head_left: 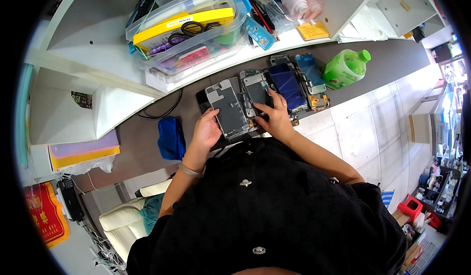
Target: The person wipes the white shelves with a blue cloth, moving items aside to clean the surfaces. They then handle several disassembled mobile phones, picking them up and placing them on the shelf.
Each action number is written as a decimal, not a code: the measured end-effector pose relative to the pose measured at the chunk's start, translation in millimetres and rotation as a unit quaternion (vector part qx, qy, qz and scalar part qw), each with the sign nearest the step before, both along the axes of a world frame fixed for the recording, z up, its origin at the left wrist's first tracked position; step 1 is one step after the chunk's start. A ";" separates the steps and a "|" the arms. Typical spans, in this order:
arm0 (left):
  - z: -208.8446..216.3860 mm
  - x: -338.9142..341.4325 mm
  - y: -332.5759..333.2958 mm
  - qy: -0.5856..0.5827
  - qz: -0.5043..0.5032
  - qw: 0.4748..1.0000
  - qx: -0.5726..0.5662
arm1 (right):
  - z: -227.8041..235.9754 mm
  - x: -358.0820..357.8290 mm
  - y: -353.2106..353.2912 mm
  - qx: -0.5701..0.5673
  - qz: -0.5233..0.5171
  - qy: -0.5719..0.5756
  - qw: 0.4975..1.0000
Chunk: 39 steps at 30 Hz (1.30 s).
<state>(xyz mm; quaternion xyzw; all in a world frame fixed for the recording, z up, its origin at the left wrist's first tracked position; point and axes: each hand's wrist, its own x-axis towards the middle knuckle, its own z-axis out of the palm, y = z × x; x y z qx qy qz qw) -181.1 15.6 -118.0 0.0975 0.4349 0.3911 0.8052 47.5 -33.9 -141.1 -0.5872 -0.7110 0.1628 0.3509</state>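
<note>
Several phone screen assemblies lie in a row on the dark brown desk. My left hand (pixel 208 130) grips the lower left edge of a dark phone screen (pixel 228 109) with a grey metal backing, its fingers closed around the side. A black panel (pixel 201 97) shows partly beneath that screen. My right hand (pixel 277 120) lies with its fingers apart over a second phone screen (pixel 257 87), which has silvery plates at its top. Fingertips touch its right part, and the hand covers its lower portion. Right of that are a blue-faced phone screen (pixel 288 86) and a blue phone part (pixel 310 71) with an orange ribbon.
A green bottle (pixel 345 69) stands at the desk's right. A blue cloth (pixel 170 138) and black cable (pixel 172 109) lie at the left. The white shelf (pixel 196 74) behind holds a clear plastic box (pixel 230 29), scissors (pixel 192 28) and pink bottles (pixel 295 4). A cream chair (pixel 120 221) stands lower left.
</note>
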 end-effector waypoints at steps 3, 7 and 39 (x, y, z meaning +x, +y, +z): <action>-1.2 -1.5 0.1 -0.037 -0.006 0.999 0.004 | 3.8 -0.9 5.6 -0.016 -0.034 -0.025 0.999; -0.1 -0.2 -0.4 -0.043 -0.010 0.999 0.027 | 3.4 0.3 11.1 -0.070 -0.039 -0.007 0.997; 65.2 -12.8 44.1 0.094 -0.312 0.911 0.254 | 137.7 19.2 51.5 -0.178 0.393 -0.060 0.900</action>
